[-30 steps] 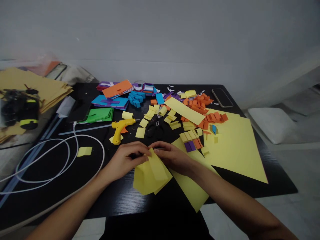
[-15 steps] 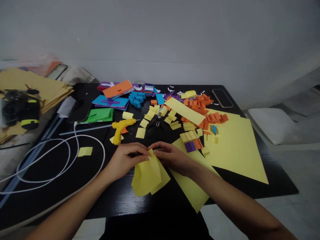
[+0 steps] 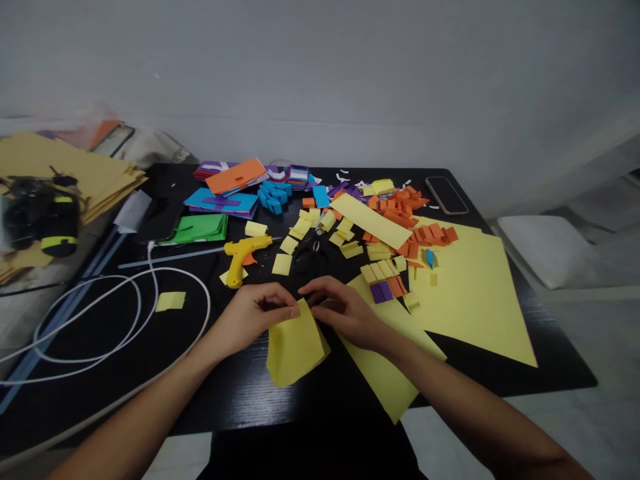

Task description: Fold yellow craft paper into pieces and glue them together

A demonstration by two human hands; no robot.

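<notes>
My left hand [image 3: 257, 315] pinches the top edge of a folded yellow paper sheet [image 3: 296, 350], which hangs over the front of the black table. My right hand [image 3: 345, 310] is at the paper's upper right edge, its fingers curled and closed on that edge. Just beyond my hands lie black-handled scissors or pliers [image 3: 311, 257], partly dark against the table. A yellow glue gun [image 3: 243, 259] rests behind my left hand. Under my right forearm is a larger yellow sheet [image 3: 385, 367].
Small yellow folded pieces [image 3: 283, 264] and orange folded pieces [image 3: 400, 207] are spread over the table's middle. A stack of yellow sheets [image 3: 470, 300] covers the right side, near a phone [image 3: 447, 195]. White cable [image 3: 207, 300] loops at left, and green paper [image 3: 200, 229] lies behind.
The yellow paper's two hanging layers have come closer together, with less of the rear layer showing at right. My hands have shifted only slightly.
</notes>
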